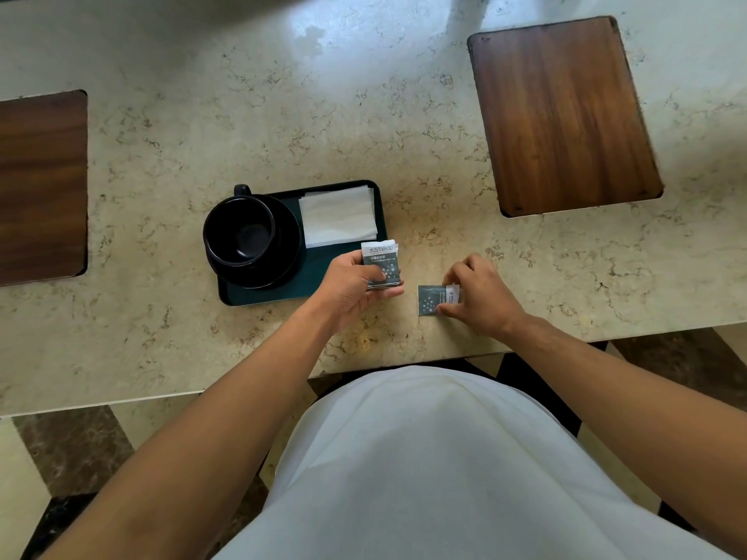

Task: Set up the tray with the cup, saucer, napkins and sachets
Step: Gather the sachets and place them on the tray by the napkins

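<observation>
We hold a small stack of sachets [382,265] in the left hand [355,286], fingers curled round it, just beside the near right corner of the tray [262,299]. The right hand [481,297] pinches one further sachet [433,301] lying flat on the worktop [364,115], right of the tray, its long axis running left to right. The cup [240,232] stands on the saucer [287,252] at the tray's left; the napkins [337,218] lie far right. The left hand is nearer the tray's bare near strip.
</observation>
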A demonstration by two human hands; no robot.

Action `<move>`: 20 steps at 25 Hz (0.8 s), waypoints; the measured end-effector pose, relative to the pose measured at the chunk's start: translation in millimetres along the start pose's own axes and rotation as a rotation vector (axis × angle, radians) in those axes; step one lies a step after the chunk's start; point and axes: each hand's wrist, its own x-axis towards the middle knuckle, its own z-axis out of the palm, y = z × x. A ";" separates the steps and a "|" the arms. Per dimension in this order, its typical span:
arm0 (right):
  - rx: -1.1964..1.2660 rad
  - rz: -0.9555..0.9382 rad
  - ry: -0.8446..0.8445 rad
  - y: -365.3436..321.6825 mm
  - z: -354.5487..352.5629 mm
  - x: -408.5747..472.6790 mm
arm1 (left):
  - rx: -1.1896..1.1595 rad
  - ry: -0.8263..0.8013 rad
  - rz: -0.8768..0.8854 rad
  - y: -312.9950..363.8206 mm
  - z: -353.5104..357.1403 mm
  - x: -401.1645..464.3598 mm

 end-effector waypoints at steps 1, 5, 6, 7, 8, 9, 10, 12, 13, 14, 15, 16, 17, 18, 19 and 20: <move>0.043 0.015 -0.006 -1.9 0.2 1.5 | 0.010 0.004 0.002 -0.1 -0.2 -0.3; 0.311 0.125 0.007 -11.5 -14.3 12.3 | 0.037 0.014 0.014 -0.7 -0.4 -3.0; 0.425 0.147 0.002 -15.6 -22.0 15.2 | 0.040 0.023 0.018 -0.5 -0.9 -3.4; 0.531 0.149 -0.015 -20.3 -30.4 17.3 | 0.042 0.029 0.021 -0.8 -1.6 -4.0; 0.583 0.118 -0.027 -25.3 -39.3 19.2 | 0.046 0.029 0.025 -1.4 -2.3 -4.2; 0.570 0.061 -0.033 -30.2 -47.7 21.3 | 0.050 0.025 0.026 -2.0 -3.3 -4.6; 0.513 -0.006 -0.044 -35.6 -55.2 23.6 | 0.055 0.018 0.027 -2.3 -4.1 -5.1; 0.441 -0.095 -0.079 -48.5 -64.9 28.3 | 0.063 0.001 0.030 -3.8 -6.2 -6.8; 0.443 -0.106 -0.100 -55.2 -67.3 30.8 | 0.065 -0.004 0.032 -5.1 -6.6 -8.1; 0.446 -0.105 -0.117 -61.4 -68.1 33.1 | 0.062 -0.005 0.034 -6.4 -6.5 -9.4; 0.441 -0.104 -0.132 -67.3 -67.0 35.4 | 0.051 -0.003 0.035 -7.3 -6.7 -10.8; 0.417 -0.110 -0.144 -72.5 -64.9 37.2 | 0.036 0.000 0.036 -8.6 -7.2 -12.0; 0.379 -0.123 -0.156 -76.9 -62.5 39.0 | 0.024 -0.001 0.037 -9.8 -7.7 -13.3; 0.340 -0.136 -0.172 -80.9 -59.8 40.2 | 0.019 -0.003 0.038 -10.8 -8.3 -15.0; 0.311 -0.146 -0.188 -84.7 -56.2 41.1 | 0.016 -0.002 0.040 -11.8 -9.6 -17.1; 0.295 -0.145 -0.192 -87.1 -52.7 41.9 | 0.012 0.000 0.039 -12.4 -10.6 -18.9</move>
